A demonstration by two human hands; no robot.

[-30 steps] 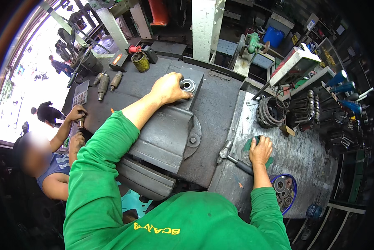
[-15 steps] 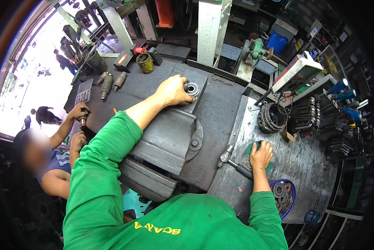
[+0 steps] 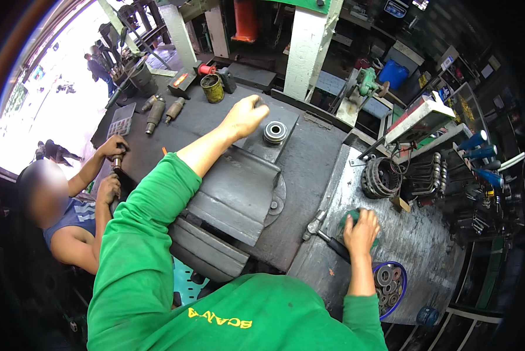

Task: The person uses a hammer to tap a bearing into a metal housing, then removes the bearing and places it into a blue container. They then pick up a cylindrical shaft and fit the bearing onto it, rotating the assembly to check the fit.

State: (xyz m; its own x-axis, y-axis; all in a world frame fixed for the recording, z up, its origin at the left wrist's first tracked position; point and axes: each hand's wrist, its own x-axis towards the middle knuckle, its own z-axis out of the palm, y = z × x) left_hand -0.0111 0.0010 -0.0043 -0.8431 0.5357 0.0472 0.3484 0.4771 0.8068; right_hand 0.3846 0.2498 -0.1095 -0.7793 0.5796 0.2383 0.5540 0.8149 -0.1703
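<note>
A round steel bearing (image 3: pixel 275 131) sits on the flat steel block (image 3: pixel 287 125) behind the big bench vise (image 3: pixel 230 190). Just left of the bearing, my left hand (image 3: pixel 245 119) is raised with its fingers curled closed. A small dark bit shows at its fingertips, too little to name. My right hand (image 3: pixel 361 231) rests on a green cloth (image 3: pixel 347 219) on the metal bench top, fingers loosely spread and bent downward. Beside it lies a hammer (image 3: pixel 316 225) with a dark handle, partly hidden by my forearm.
A blue-rimmed bowl of bearings and rings (image 3: pixel 389 286) stands right of my right forearm. A yellow tin (image 3: pixel 212 88) and metal cylinders (image 3: pixel 155 115) are at the far left. At left, a co-worker (image 3: pixel 78 216) handles a metal part. Tools (image 3: pixel 482 153) line the right side.
My left hand has lifted off the bearing and moved up and left, leaving it in full view. My right hand stays on the cloth, its fingers a little more bent.
</note>
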